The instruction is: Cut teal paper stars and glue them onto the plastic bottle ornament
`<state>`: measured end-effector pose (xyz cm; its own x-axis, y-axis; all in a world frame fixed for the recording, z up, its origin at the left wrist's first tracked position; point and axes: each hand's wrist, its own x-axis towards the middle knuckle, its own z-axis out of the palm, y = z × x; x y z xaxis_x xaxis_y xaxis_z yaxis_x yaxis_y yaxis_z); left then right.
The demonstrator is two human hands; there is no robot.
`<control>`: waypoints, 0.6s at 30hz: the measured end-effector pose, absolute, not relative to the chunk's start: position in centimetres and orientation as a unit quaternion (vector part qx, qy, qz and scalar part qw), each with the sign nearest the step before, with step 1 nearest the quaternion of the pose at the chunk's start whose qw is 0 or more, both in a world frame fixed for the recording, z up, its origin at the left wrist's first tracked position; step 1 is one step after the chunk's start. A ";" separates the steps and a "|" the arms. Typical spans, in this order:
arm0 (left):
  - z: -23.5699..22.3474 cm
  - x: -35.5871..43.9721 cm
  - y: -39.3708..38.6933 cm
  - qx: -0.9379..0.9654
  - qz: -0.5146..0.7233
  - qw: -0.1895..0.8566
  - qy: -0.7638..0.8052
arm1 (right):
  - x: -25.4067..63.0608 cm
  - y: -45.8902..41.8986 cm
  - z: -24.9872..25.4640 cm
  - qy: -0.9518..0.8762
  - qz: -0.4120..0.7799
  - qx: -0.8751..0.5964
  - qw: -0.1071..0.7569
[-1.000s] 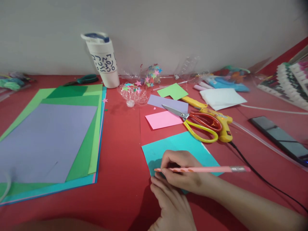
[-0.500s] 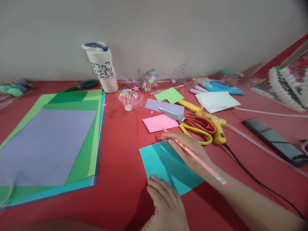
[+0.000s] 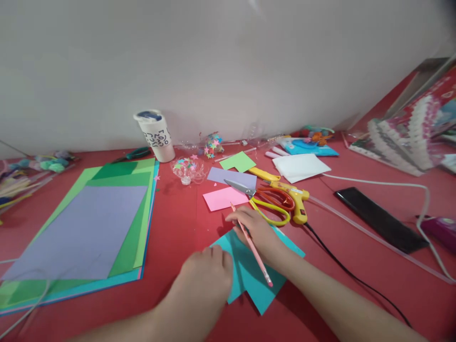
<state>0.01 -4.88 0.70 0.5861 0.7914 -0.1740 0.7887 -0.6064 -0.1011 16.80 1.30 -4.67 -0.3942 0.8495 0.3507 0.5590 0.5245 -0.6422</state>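
Observation:
Between the fingers of my right hand [image 3: 258, 230] is a pink pencil [image 3: 252, 244], its tip up near the pink paper piece [image 3: 224, 198] and its eraser toward me. That hand rests over the upper part of the teal paper [image 3: 263, 285]. My left hand [image 3: 208, 273] is closed, with its fingers curled at the paper's left edge; the fingertips are hidden. A notch shows along the paper's lower edge, and I cannot tell whether it is one folded sheet or two. Scissors [image 3: 270, 199] with red and yellow handles lie just beyond my right hand, partly on the pink piece.
Left lies a stack of coloured sheets [image 3: 81, 228]. Behind are a white tumbler [image 3: 156, 137], star confetti [image 3: 187, 166], purple [image 3: 228, 176] and green [image 3: 240, 161] paper pieces. To the right are a yellow glue gun [image 3: 297, 197] with a black cord, white sheets [image 3: 301, 167] and a phone [image 3: 379, 218].
My left hand has moved left and up, from flat-fingered at the teal paper's lower edge to curled at its left side. The teal paper has turned. The view has tilted up.

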 end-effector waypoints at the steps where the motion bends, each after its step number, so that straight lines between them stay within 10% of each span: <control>1: 1.1 -0.5 -3.9 -0.876 0.114 -0.024 -0.467 | 16.9 1.4 -4.7 -0.807 0.220 -0.434 0.335; 18: -0.6 -0.6 -2.2 -0.778 0.055 -0.281 -0.559 | 17.6 1.0 -4.5 -0.795 0.275 -0.450 0.298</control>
